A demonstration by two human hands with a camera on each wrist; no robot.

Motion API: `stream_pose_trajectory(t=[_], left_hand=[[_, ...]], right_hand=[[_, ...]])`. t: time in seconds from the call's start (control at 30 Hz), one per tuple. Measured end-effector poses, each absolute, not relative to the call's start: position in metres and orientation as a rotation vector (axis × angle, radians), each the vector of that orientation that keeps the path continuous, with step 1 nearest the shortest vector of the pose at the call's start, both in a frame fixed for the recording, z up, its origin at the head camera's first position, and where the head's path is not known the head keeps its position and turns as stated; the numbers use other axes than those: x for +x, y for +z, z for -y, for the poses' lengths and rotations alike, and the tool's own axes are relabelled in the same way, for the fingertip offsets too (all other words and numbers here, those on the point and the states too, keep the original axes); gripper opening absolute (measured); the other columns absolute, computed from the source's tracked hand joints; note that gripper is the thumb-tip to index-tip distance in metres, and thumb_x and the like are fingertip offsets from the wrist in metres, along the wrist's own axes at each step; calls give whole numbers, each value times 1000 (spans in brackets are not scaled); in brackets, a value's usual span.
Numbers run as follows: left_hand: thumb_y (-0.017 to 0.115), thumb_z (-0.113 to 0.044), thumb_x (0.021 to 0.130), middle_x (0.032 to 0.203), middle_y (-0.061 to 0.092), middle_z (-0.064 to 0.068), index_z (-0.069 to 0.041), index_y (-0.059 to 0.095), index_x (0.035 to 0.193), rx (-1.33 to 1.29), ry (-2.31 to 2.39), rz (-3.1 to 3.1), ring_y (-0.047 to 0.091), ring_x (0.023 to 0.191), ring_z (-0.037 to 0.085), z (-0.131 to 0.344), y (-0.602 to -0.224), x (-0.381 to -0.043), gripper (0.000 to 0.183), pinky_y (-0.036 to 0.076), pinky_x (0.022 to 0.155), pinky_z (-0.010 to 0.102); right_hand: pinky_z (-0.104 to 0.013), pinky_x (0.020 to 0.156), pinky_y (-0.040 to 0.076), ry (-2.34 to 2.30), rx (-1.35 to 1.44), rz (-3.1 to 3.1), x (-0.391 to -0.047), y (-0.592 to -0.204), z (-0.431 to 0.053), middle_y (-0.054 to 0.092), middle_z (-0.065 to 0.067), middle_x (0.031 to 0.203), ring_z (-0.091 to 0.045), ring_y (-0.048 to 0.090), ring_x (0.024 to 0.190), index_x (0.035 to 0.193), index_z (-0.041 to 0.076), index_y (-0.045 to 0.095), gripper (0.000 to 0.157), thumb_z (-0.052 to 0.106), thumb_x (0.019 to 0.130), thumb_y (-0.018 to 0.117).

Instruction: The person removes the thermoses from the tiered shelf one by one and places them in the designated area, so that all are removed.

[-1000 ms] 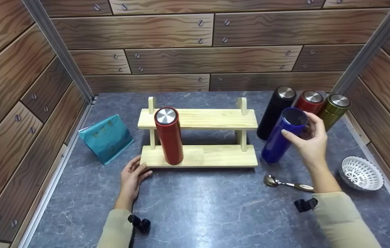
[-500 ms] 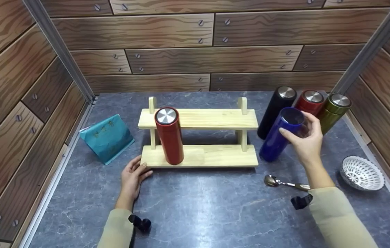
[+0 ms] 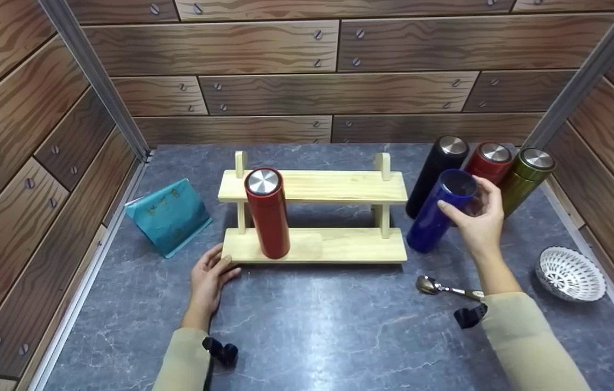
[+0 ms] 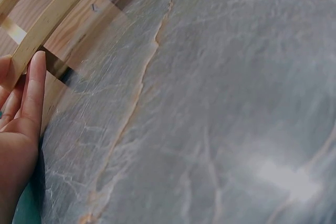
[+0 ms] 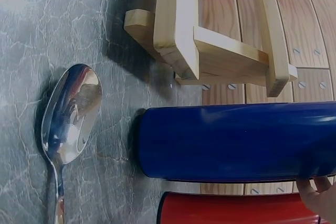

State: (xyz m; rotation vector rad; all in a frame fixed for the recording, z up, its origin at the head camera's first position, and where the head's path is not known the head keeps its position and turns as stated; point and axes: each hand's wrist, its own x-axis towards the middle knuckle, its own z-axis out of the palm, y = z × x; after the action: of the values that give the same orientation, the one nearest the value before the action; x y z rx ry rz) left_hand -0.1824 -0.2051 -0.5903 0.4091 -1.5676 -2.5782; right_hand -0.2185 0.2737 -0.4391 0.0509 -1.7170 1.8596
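Observation:
My left hand (image 3: 208,285) grips the front left corner of a two-tier wooden shelf (image 3: 355,247), thumb above the lower board and fingers beneath it. On that board's left part a red vacuum flask (image 3: 270,225) with a silver lid stands upright. To the shelf's right, my right hand (image 3: 483,225) holds a blue vacuum flask (image 3: 430,220) near its dark top, thumb on the near side. In the right wrist view the base of the blue flask (image 5: 226,142) is close to the table, beside the shelf's end. Most of the right hand is outside that view.
Behind the blue flask stand black (image 3: 427,184), red (image 3: 486,163) and green (image 3: 524,182) flasks. A spoon (image 3: 430,284) lies in front, partly under the right forearm. A white woven-look basket (image 3: 570,274) sits far right, a teal pouch (image 3: 170,220) at left. Wood-patterned walls enclose the table.
My right hand and the blue flask have shifted slightly left and back, toward the shelf and the black flask. The left hand, shelf and red flask on it have stayed put.

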Motion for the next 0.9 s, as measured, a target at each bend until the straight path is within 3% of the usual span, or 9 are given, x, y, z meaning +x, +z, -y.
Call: stream_pose_trajectory(t=[0.43, 0.9], left_hand=[[65, -1, 85, 118, 51, 17, 0, 48, 129, 397, -2579, 1574, 62, 91, 25, 206, -591, -182, 48, 57, 73, 40], [66, -1, 84, 118, 51, 18, -1, 49, 129, 426, -2582, 1569, 62, 90, 26, 205, -591, -182, 48, 57, 73, 39]], right_hand=[[-23, 78, 46, 1856, 9, 1767, -233, -458, -284, 59, -7, 115, -20, 53, 100, 121, 6, 51, 69, -14, 62, 78], [-27, 80, 46, 1791, -5, 1919, -219, -444, -280, 58, -1, 113, -18, 52, 99, 130, 4, 47, 68, -9, 69, 76]])
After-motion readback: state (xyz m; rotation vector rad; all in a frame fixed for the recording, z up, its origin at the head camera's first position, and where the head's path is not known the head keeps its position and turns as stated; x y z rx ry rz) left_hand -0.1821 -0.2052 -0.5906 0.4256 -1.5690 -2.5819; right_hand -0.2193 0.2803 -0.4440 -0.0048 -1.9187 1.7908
